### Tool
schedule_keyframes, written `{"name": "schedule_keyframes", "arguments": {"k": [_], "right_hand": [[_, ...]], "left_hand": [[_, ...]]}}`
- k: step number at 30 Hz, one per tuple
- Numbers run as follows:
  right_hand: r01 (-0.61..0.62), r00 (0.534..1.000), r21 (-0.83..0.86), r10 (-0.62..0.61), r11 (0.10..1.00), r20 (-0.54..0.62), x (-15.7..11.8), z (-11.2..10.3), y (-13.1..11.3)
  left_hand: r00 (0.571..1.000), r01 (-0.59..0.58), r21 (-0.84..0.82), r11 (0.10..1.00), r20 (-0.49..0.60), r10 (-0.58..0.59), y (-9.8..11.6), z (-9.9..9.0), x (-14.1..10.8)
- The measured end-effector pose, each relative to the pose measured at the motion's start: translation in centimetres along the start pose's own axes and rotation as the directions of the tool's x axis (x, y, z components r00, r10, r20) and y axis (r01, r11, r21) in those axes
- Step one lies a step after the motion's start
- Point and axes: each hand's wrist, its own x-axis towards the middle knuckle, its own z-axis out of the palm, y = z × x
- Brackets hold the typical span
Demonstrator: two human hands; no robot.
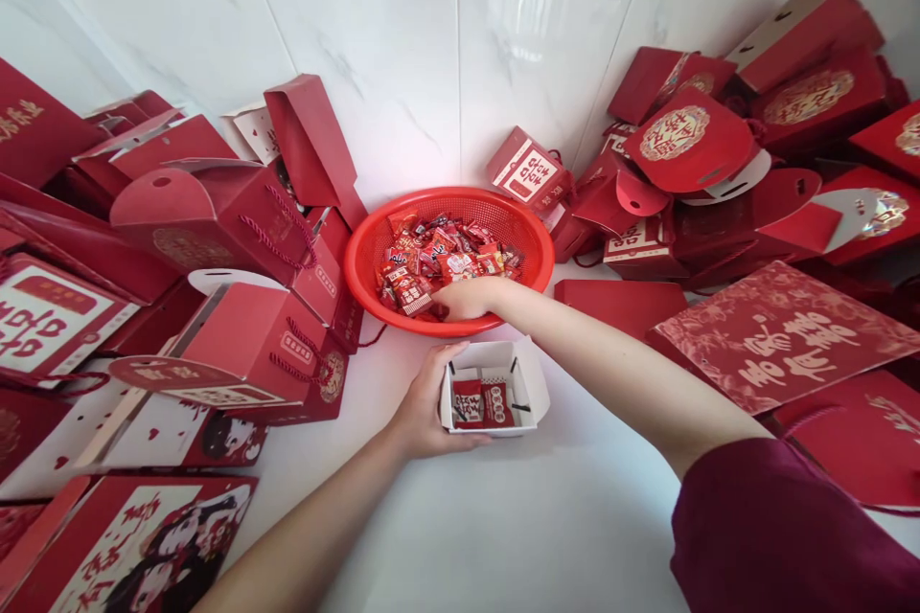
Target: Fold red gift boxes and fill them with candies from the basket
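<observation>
An open white box [536, 393] stands on the white table, with red printed packets [483, 404] lying inside it. My left hand [429, 402] grips its left side, thumb and fingers round the wall. Just behind the box is a red plastic basket [532, 220] heaped with small red wrapped candies [460, 265]. My right hand [464, 300] reaches into the front of the basket among the candies. Its fingertips are hidden there, so I cannot make out whether they hold anything.
Red gift boxes [237, 335] with rope handles are piled along the left. More red boxes [676, 139] are stacked at the right, near a flat patterned red box [791, 335]. A white tiled wall [374, 38] rises behind the basket.
</observation>
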Motion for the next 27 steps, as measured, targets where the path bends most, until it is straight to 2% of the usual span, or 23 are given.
{"name": "schedule_keyframes", "arguments": {"k": [3,7,9,11,13,14,16,23,27], "right_hand": [[0.006,0.990,0.052,0.002,0.999,-0.144,-0.7,-0.3,0.2],[0.023,0.937,0.156,0.034,0.987,-0.348,-3.3,-0.5,0.9],[0.124,0.906,0.287,0.010,0.950,-0.424,-5.2,-0.2,1.1],[0.290,0.877,0.477,-0.030,0.830,-0.480,-7.4,0.3,1.1],[0.417,0.855,0.625,-0.051,0.660,-0.516,-9.5,0.9,0.7],[0.444,0.852,0.662,-0.055,0.604,-0.521,-10.5,1.2,0.4],[0.458,0.851,0.690,-0.050,0.561,-0.523,-12.1,1.7,-0.3],[0.415,0.836,0.581,-0.042,0.700,-0.547,-14.8,2.1,-1.7],[0.376,0.811,0.490,-0.024,0.786,-0.584,-15.2,2.4,-2.0]], "left_hand": [[1.000,0.010,-0.013,1.000,-0.009,-0.010,-0.1,0.1,0.0],[0.999,0.012,-0.042,0.999,-0.039,-0.013,0.1,0.3,0.0],[0.999,0.007,-0.058,0.998,-0.048,-0.010,0.1,0.3,0.0],[0.999,-0.002,-0.061,0.998,-0.052,-0.001,-0.1,0.3,-0.1],[0.998,-0.011,-0.058,0.998,-0.058,0.008,-0.2,0.3,-0.1],[0.998,-0.013,-0.057,0.998,-0.061,0.009,-0.3,0.3,-0.2],[0.997,-0.009,-0.051,0.999,-0.074,0.005,-0.4,0.3,-0.2],[0.992,-0.006,-0.027,1.000,-0.126,0.002,0.1,0.5,-0.3],[0.992,0.023,-0.097,0.995,-0.125,-0.036,0.3,0.6,-0.3]]}}
